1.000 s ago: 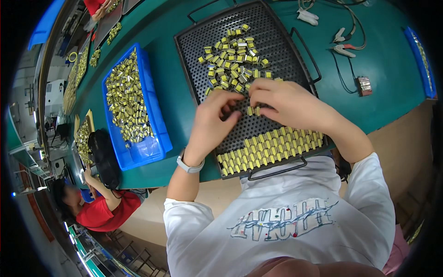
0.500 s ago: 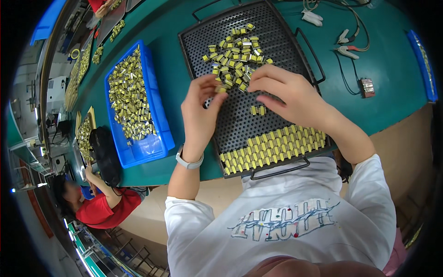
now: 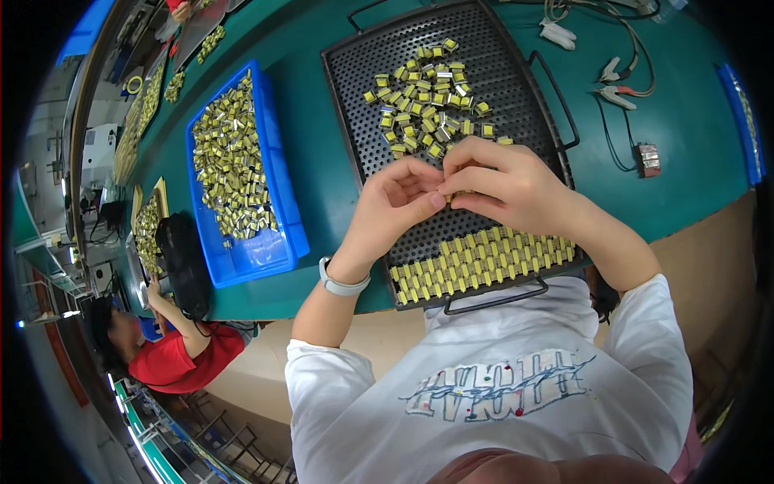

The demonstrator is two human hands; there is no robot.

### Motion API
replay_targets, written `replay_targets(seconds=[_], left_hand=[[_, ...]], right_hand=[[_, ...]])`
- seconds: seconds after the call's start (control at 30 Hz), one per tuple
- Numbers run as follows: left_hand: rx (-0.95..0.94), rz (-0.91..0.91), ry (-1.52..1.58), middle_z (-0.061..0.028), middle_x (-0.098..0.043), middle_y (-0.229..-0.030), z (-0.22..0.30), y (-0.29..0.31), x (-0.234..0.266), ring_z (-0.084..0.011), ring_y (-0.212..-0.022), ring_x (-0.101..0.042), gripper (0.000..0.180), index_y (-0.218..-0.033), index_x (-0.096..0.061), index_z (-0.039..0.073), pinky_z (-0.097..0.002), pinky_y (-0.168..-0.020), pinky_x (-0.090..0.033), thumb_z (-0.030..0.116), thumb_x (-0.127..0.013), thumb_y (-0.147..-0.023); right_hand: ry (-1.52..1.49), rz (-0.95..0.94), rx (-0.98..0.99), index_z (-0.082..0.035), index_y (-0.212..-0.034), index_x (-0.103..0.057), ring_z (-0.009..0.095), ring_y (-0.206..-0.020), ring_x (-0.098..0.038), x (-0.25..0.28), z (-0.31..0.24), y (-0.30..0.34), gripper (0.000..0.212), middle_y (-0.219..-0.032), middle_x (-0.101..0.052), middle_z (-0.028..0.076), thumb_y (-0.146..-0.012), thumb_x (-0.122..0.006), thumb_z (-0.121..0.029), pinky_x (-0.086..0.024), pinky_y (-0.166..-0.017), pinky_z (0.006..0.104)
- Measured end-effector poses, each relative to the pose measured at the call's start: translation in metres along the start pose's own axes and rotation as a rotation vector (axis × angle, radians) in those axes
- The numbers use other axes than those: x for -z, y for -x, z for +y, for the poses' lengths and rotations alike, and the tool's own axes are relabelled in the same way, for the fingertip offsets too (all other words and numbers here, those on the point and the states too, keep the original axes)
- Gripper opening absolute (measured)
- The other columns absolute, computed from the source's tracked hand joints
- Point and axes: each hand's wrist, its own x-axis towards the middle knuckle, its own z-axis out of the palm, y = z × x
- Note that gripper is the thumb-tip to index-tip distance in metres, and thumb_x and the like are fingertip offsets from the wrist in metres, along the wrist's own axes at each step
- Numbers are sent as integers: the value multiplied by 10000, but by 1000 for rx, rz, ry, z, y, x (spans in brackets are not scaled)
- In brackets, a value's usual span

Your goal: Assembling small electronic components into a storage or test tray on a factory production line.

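Observation:
My left hand (image 3: 399,202) and my right hand (image 3: 508,184) meet over the middle of a black perforated metal tray (image 3: 348,97). Their fingertips pinch together around a small yellow transformer (image 3: 449,197), mostly hidden by the fingers. Just beyond them lies a loose heap of small yellow-and-silver transformers (image 3: 423,97), tumbled at all angles. Nearer to me, more transformers (image 3: 484,262) stand in tight, even rows along the tray's near edge. A pale band circles my left wrist.
Left of the tray stands a blue bin (image 3: 284,194) holding many loose transformers. Clip leads (image 3: 617,95) and a small block with wires (image 3: 647,160) lie on the green table (image 3: 685,121) at right. A black bag (image 3: 184,266) and a person in red (image 3: 189,355) are at left.
My left hand has moved right and nearer from the heap with a transformer, joining the right hand. The pair of transformers lying below the right hand is now covered.

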Motion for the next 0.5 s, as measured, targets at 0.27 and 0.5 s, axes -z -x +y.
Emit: replay_targets(seconds=[0.27, 0.5], left_hand=[[16, -21, 37, -51, -686, -1041, -2, 0, 2, -121, -967, -650, 236, -1096, -633, 4, -268, -889, -532, 35, -749, -893], [-11, -45, 25, -84, -681, -1160, -6, -1, 5, -147, -1070, -656, 316, -1219, -619, -21, -298, -976, -533, -14, -709, -916]], right_hand=[[12, 30, 72, -71, -906, -698, 240, -815, -675, -1, 0, -1, 224, -969, -649, 55, -719, -822, -66, -544, -665, 346], [42, 25, 46, -62, -951, -680, 259, -849, -674, -1, 1, -1, 285, -997, -642, 69, -708, -829, -70, -550, -707, 353]])
